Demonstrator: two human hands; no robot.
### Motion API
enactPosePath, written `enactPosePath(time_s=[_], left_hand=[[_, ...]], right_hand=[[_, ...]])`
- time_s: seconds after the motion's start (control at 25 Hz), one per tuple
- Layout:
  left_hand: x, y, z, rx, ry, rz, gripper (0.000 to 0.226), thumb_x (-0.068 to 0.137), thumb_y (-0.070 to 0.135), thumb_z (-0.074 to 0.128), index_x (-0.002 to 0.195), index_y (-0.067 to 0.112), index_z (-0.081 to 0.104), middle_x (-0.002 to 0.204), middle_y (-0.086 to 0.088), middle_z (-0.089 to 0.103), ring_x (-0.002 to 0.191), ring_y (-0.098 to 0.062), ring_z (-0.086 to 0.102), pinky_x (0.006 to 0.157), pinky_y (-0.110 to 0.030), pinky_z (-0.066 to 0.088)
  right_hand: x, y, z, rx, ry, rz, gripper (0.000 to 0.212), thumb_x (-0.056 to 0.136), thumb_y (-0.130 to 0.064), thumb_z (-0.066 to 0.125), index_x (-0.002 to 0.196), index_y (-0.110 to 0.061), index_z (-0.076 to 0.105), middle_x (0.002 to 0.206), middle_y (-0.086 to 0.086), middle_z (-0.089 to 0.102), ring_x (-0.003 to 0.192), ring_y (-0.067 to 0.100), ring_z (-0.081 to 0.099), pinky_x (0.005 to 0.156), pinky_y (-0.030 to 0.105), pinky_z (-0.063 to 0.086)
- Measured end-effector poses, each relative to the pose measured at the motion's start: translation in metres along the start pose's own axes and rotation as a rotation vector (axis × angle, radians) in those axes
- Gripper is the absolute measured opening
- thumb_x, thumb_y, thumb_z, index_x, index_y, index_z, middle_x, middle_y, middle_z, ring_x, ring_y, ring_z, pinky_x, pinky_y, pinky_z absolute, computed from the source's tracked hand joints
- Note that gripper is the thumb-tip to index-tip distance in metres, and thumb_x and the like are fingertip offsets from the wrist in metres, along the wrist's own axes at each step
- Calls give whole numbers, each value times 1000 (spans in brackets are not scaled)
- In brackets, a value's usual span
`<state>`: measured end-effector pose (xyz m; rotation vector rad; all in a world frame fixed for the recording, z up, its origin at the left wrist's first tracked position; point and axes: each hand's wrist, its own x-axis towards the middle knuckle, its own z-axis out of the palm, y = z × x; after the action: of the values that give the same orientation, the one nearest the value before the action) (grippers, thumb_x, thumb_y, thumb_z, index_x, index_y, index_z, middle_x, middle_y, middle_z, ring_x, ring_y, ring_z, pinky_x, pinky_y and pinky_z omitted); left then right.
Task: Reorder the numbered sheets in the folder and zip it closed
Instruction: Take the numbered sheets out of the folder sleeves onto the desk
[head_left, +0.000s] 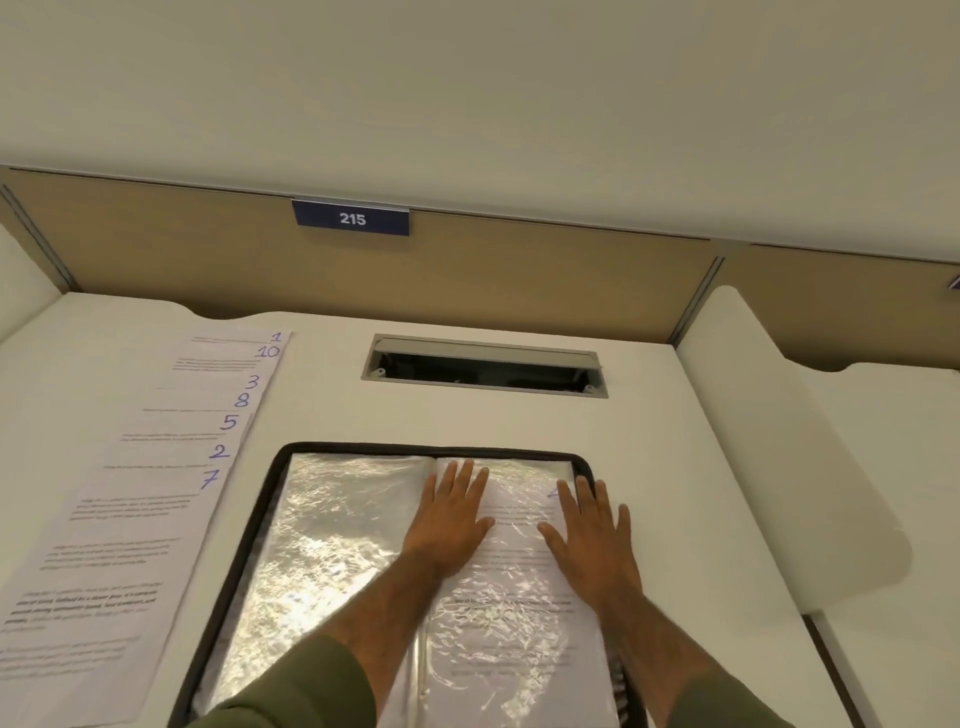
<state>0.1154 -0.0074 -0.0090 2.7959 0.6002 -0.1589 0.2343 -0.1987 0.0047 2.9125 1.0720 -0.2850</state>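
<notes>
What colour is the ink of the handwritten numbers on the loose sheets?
The handwritten numbers are purplish blue; the head view shows them best.

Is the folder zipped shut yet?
No, the folder lies open flat on the desk, with the left hand and right hand pressed flat on its right half.

**Desk layout: folder centre, sheets left**

Folder (262, 519) lies open on the desk (675, 467), centre front. The overlapped stack of numbered sheets (130, 519) is on the desk just left of it, running front to back. Cable hatch (483, 366) is set in the desk behind the folder. Rear partition (519, 270) stands behind the desk, with the number plate (351, 218) on its top edge. Left hand (452, 512) and right hand (587, 525) lie flat on the folder's right page, the left by the spine.
</notes>
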Motion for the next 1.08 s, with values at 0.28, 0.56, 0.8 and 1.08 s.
enactPosePath(time_s=[0.28,0.56,0.8,1.08], left_hand=[[50,21,-7,-4,60,-48,61,103,42,46,157,25,25,162,-1,29,152,-22,20,126,-50,2],[76,23,-13,20,156,-128,28,98,37,55,124,29,61,126,4,60,123,-19,51,123,-45,15],[81,27,-17,-137,207,-151,12,92,39,67,88,29,61,95,10,63,96,-14,54,108,-38,33],[83,24,-20,-333,131,-114,6,92,36,67,98,34,69,100,17,67,98,-10,57,94,-37,47]], right_hand=[[43,35,-8,13,-32,-60,69,105,-54,28,161,-27,-2,170,4,-6,156,29,-10,123,55,-1],[71,42,-17,50,-21,-115,60,104,-33,46,157,-24,21,168,7,10,156,30,3,124,54,7],[85,42,-22,291,63,-136,53,99,-39,57,148,-22,43,144,0,53,131,22,48,112,41,35],[100,38,-34,1026,-29,167,28,91,-18,73,117,-11,66,103,2,68,98,22,67,87,33,56]])
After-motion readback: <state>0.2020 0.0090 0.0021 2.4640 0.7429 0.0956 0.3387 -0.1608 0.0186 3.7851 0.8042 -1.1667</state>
